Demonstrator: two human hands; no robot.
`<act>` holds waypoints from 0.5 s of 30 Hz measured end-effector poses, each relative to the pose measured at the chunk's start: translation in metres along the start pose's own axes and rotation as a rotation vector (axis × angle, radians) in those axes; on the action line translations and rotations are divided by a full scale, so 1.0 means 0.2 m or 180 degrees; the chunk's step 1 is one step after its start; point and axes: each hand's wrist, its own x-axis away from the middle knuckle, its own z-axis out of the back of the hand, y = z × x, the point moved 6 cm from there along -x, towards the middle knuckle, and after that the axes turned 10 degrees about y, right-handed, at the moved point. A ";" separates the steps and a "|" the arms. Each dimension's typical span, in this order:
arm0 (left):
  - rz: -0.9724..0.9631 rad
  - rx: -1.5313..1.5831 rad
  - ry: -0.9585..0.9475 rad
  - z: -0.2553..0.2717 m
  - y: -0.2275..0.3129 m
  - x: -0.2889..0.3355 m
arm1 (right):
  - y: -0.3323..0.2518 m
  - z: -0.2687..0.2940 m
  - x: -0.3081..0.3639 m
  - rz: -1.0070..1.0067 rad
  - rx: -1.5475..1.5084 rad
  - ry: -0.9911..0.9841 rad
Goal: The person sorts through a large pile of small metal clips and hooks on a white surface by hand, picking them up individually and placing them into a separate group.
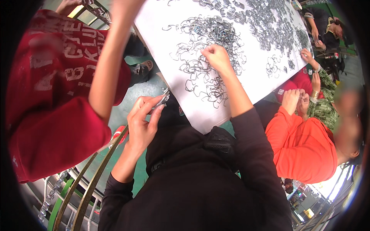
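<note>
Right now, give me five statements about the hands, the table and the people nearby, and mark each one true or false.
1. The left hand pinches a small grey metal piece between thumb and fingers. True.
2. The right hand hangs down beside the waist. False: the right hand is at the bent wire pieces on the table.
3. The tabletop is dark green. False: the tabletop is white.
4. A co-worker at the picture's left wears a dark red shirt. True.
5. The co-worker in the orange top has both palms flat on the table. False: in that orange top, the co-worker holds both hands raised, close together.
</note>
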 end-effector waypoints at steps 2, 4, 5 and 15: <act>0.0004 0.0076 0.0013 0.00 0.00 0.02 | 0.01 0.04 0.10 -0.0261 -0.0975 -0.0244; 0.0005 0.0082 -0.0050 0.00 -0.01 0.05 | -0.07 0.08 0.23 -0.0227 -0.1549 -0.0489; 0.0011 0.0044 -0.0116 0.00 -0.01 0.06 | -0.13 0.10 0.31 -0.0216 -0.1837 -0.0629; -0.0197 0.0103 -0.0106 0.02 0.05 0.14 | -0.50 0.11 0.98 0.0208 -0.2416 -0.0658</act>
